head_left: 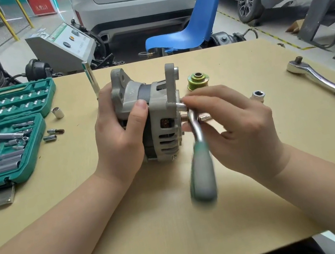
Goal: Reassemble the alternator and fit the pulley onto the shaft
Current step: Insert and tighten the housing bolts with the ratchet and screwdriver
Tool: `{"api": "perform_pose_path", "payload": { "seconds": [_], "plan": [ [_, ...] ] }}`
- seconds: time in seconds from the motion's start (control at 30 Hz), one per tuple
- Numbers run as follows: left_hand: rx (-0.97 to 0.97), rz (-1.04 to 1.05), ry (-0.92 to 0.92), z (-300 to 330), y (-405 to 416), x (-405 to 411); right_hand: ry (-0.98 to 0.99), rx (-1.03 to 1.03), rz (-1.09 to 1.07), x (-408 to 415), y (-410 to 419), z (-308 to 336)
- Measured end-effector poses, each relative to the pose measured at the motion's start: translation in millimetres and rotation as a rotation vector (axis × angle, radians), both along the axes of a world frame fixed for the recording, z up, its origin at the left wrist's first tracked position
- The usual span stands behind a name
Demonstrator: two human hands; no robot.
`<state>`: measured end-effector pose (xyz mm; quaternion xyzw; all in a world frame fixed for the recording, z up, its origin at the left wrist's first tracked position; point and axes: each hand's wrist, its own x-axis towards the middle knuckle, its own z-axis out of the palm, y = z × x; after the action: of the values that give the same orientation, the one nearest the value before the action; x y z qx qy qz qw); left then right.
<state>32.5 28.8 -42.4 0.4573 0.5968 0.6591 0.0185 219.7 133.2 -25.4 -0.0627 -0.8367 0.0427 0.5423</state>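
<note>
Left grip (119, 135) clasps alternator (150, 112); right grip (234, 120) pinches ratchet (197, 144) beside it.

In front of us the near half of the tan table (180, 235) lies bare apart from our own forearms, so a hand can pass freely there. To our left an open green socket case (6, 136) and loose sockets (53, 133) beside it block the way, and an upright metal extension bar (91, 78) stands just behind the alternator (148, 112). To our right the pulley (198, 80), a single socket (258, 96) and a large ratchet (327, 82) lie apart, with bare table between them.
</note>
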Motion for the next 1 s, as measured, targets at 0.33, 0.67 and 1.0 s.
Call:
{"api": "perform_pose_path", "payload": {
  "seconds": [0.33,0.67,1.0],
  "plan": [
    [-0.021,0.041,-0.016,3.7,-0.8,4.2,-0.094,-0.402,0.052,-3.4,-5.4,14.9],
    [-0.028,0.038,0.017,4.2,-1.7,6.5,-0.143,-1.379,0.295,-12.8,-5.0,38.1],
    [-0.022,-0.070,-0.059,-1.2,-3.7,-3.3,-0.074,-0.795,0.249,4.0,-5.7,18.1]
  ]
}}
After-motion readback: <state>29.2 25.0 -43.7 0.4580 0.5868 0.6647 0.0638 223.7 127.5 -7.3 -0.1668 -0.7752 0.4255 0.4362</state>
